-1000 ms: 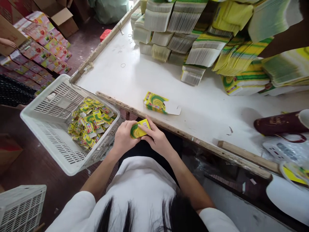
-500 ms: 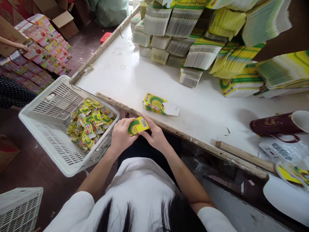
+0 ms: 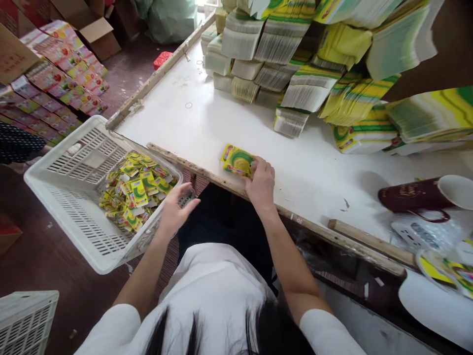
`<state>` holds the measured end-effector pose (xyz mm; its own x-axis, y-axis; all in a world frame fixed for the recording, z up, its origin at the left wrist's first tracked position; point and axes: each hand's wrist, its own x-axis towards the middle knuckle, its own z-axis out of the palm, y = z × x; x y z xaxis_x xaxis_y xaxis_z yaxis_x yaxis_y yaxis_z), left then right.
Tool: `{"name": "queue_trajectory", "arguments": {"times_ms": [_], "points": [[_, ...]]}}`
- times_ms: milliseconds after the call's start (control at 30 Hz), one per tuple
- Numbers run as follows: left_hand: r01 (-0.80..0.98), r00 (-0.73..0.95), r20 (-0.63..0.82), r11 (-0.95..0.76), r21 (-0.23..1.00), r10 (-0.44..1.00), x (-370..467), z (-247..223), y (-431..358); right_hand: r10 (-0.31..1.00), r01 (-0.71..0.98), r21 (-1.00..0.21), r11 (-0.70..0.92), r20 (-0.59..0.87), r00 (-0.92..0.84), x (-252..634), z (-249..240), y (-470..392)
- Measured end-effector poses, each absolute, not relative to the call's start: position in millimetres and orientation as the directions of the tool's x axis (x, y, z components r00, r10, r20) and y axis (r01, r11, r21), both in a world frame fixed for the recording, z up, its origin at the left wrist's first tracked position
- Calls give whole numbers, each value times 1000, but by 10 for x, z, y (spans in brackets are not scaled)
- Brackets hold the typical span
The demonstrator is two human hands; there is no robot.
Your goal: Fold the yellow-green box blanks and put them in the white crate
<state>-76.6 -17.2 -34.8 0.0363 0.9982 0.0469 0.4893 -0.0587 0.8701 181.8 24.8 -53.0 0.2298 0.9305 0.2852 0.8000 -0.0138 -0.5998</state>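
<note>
My left hand (image 3: 177,211) is at the near right rim of a white plastic crate (image 3: 66,207), thumb and fingers apart with nothing between them. In the crate lies a heap of small yellow-and-green cartons (image 3: 138,192). My right hand (image 3: 261,185) is on the table close to its front edge. Its fingers and thumb close on the right end of a small stack of yellow-and-green cartons (image 3: 236,160) lying there. The hand covers that end, so I cannot tell whether it grips one carton or several.
Tall stacks of flat cartons (image 3: 283,37) stand at the back of the white table (image 3: 177,118). A dark red mug (image 3: 410,197) lies at the right. Wooden strips (image 3: 369,244) edge the table. Printed boxes (image 3: 66,74) are piled at left, with a person's dotted clothing (image 3: 16,143) nearby.
The carton that both hands held is out of them. My left hand has opened and moved left to the crate; my right hand has moved up and right onto the table stack.
</note>
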Motion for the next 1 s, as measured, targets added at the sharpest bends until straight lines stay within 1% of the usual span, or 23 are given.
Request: {"name": "queue_trajectory", "arguments": {"times_ms": [33, 67, 100, 167, 200, 267, 333, 400, 433, 500, 567, 633, 667, 700, 767, 800, 867, 933, 967, 1000], "points": [[333, 110, -25, -14, 943, 994, -606, -382, -177, 926, 775, -632, 22, 306, 223, 1780, -477, 176], [162, 173, -68, 39, 986, 983, -451, -405, -174, 926, 746, -663, 65, 319, 202, 1732, -423, 92], [-11, 206, -82, 86, 996, 975, -304, -415, -163, 933, 707, -698, 114, 320, 165, 1675, -370, 2], [-315, 175, -79, 132, 940, 981, -55, -379, -122, 959, 575, -792, 202, 279, 47, 1540, -282, -181], [-431, 130, -80, 129, 893, 988, 41, -335, -95, 968, 470, -853, 227, 249, -15, 1467, -251, -263], [-591, 26, -89, 87, 802, 996, 169, -218, -35, 974, 220, -950, 224, 208, -94, 1324, -214, -390], [-663, -65, -86, 21, 749, 994, 215, -112, 17, 979, 36, -984, 175, 170, -109, 1208, -207, -455], [-640, -138, -91, -18, 768, 986, 198, -69, 43, 986, -20, -993, 113, 115, -122, 1139, -222, -462], [-592, -154, -96, -14, 806, 983, 173, -79, 43, 988, -27, -996, 82, 84, -127, 1124, -237, -448], [-449, -132, -90, 21, 893, 987, 105, -154, 22, 993, -56, -998, 39, 45, -108, 1133, -275, -401], [-308, -82, -59, 31, 951, 995, 24, -277, -13, 997, -109, -994, 28, 35, -62, 1183, -314, -350], [-233, -87, -34, 13, 972, 996, -66, -400, -40, 999, -116, -992, 42, 45, -22, 1260, -336, -313], [-216, -107, -33, 9, 976, 994, -118, -443, -46, 998, -91, -994, 58, 59, -8, 1305, -339, -302], [-200, -115, -38, 14, 980, 993, -178, -466, -46, 996, -46, -995, 84, 84, 2, 1353, -334, -294], [-162, -60, -37, 27, 986, 998, -323, -431, -30, 983, 98, -979, 178, 181, 25, 1455, -310, -286], [-136, -8, -16, 15, 991, 1000, -407, -369, -17, 968, 192, -953, 236, 248, 39, 1506, -294, -284], [-42, 103, 67, -63, 997, 992, -570, -181, 7, 925, 399, -854, 334, 379, 36, 1590, -264, -286], [148, 225, 148, -184, 972, 963, -677, 33, 15, 886, 545, -733, 408, 462, -43, 1629, -243, -302], [271, 299, 156, -240, 932, 941, -693, 124, 10, 869, 572, -682, 455, 481, -118, 1627, -237, -317], [386, 384, 131, -288, 877, 914, -683, 193, -3, 847, 570, -644, 510, 492, -202, 1611, -231, -339]]}}
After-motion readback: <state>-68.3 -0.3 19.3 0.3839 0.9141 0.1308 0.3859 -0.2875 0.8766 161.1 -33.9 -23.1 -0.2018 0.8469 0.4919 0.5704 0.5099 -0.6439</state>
